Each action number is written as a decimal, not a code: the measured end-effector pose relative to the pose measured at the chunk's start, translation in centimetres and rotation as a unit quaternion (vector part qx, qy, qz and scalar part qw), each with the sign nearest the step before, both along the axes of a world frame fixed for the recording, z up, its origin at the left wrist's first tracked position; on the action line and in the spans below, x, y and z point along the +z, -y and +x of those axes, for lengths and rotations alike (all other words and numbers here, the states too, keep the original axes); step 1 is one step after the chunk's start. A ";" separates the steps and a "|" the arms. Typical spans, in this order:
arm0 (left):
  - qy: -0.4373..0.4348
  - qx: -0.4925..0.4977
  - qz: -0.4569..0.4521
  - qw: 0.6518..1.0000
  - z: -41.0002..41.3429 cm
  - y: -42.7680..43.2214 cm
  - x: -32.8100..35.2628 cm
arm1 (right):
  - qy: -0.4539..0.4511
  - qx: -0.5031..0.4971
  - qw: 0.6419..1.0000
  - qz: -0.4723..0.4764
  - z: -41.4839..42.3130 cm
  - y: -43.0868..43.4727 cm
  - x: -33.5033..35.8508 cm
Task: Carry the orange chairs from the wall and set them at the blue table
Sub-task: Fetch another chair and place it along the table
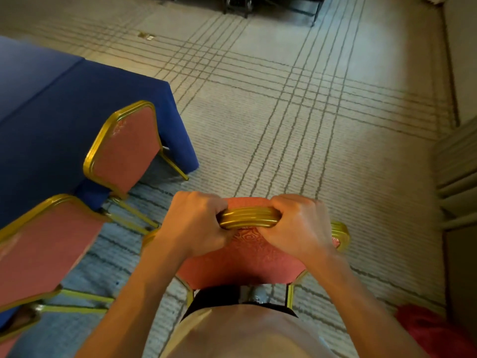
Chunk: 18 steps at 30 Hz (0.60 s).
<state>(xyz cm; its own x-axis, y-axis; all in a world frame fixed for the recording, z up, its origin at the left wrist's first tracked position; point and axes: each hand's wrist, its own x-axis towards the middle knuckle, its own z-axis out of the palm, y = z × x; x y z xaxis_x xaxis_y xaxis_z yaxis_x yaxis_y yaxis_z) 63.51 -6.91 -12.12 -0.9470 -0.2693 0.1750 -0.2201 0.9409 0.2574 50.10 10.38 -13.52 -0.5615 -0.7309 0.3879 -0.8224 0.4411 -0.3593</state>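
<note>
An orange chair (247,257) with a gold frame stands right in front of me, its backrest facing me. My left hand (193,226) and my right hand (296,226) both grip the gold top rail of its backrest, one on each side. The blue table (56,117), draped in blue cloth, stretches along the left. Two more orange chairs stand at its near side: one (124,151) by the table's corner, another (44,249) at the lower left. The seat and most of the legs of the chair I hold are hidden by its back and my body.
Beige carpet (296,104) with dark grid lines spreads ahead and to the right. A wall with mouldings (456,161) runs along the right edge. Dark furniture legs (240,6) stand at the far top. Something red (433,329) lies at the lower right.
</note>
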 end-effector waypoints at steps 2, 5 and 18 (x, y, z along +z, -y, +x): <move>0.004 0.003 0.007 1.000 -2.3 2.0 -0.6 | -0.006 0.008 1.000 0.008 -2.4 2.0 -0.4; 0.014 0.006 0.009 1.000 -5.6 5.1 -1.7 | -0.006 0.019 1.000 0.020 -5.8 5.4 -1.2; -0.047 -0.035 0.036 0.998 -23.8 24.1 -1.6 | -0.050 -0.025 0.998 0.040 -22.3 23.4 0.8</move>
